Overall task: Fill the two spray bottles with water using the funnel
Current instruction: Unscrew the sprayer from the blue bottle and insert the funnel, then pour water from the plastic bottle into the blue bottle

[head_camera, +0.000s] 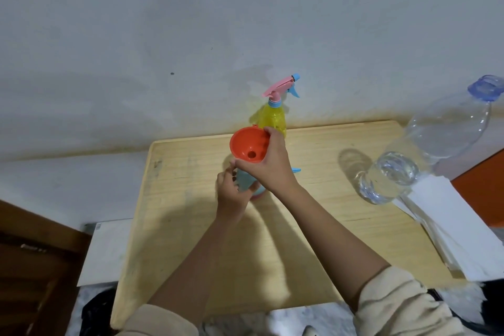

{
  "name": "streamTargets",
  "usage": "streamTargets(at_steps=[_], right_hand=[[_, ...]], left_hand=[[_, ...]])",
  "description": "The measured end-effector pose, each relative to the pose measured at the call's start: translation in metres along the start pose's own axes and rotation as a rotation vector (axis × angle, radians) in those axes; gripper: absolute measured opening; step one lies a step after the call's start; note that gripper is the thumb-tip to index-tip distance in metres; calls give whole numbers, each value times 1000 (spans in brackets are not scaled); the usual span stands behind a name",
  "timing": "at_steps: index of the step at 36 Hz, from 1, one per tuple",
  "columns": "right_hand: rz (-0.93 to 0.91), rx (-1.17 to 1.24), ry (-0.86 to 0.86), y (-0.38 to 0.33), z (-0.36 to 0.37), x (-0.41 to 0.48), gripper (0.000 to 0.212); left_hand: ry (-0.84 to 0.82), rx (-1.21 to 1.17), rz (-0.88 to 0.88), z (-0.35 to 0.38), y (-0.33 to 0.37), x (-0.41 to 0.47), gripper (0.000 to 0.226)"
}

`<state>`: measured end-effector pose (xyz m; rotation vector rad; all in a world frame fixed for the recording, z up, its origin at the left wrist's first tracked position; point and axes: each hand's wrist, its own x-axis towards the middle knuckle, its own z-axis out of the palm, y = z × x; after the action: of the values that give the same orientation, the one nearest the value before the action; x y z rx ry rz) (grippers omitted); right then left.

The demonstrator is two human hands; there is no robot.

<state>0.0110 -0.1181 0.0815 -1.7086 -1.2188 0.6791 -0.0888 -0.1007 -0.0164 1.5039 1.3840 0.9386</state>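
Right hand [270, 163] grips orange funnel [248, 148] — left hand [231, 191] grips blue bottle [245, 180].

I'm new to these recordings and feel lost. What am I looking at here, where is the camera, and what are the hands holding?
There is no machine: a person works with bare hands, filmed by one wide-angle camera on their head, looking down at a wooden table. The right hand holds an orange funnel over a light blue spray bottle, which the left hand steadies. Behind them stands a yellow spray bottle with its pink sprayer on. To the right is a large clear water bottle, partly filled, beside white paper.
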Motion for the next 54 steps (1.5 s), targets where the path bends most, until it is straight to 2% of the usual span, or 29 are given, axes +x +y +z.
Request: streamTargets(at_steps=[6,9,12,15,19,24,27,30,35,38,40,43,46,49,54], right_hand=[[-12,15,-62,3,-8,-3,115],[-45,22,-69,6,-21,-12,113],[-92,37,-44,16,-44,-27,91],[-157,18,48,37,-76,-47,54],[-124,-25,172,78,-123,-75,30],[0,-46,331,121,-181,-108,23],[68,-31,447,141,-210,-116,31],[139,-31,460,156,-230,-110,47],[163,-27,268,168,-248,-72,84],[154,-20,144,169,-251,-43,79],[125,13,103,168,-250,-30,76],[128,85,98,164,-248,-24,95],[76,92,144,165,-242,-22,91],[17,93,169,158,-232,-21,100],[-42,20,171,148,-212,-29,100]], left_hand=[[86,-7,-29,2,7,-13,49],[176,6,-13,5,11,-24,42],[246,-19,-20,11,20,-44,34],[283,-84,-35,24,35,-68,26],[187,-123,77,56,62,-89,20],[-78,-222,207,112,123,-96,27],[-230,-197,286,146,158,-98,41],[-287,-152,345,176,187,-99,61],[-233,-135,348,207,214,-100,91],[-156,-90,342,218,220,-98,100],[-106,-70,326,223,223,-96,102],[-98,-79,293,226,226,-91,98],[-94,-92,306,219,221,-86,97],[-104,-122,304,204,210,-81,96],[-62,-245,267,176,197,-79,90]])
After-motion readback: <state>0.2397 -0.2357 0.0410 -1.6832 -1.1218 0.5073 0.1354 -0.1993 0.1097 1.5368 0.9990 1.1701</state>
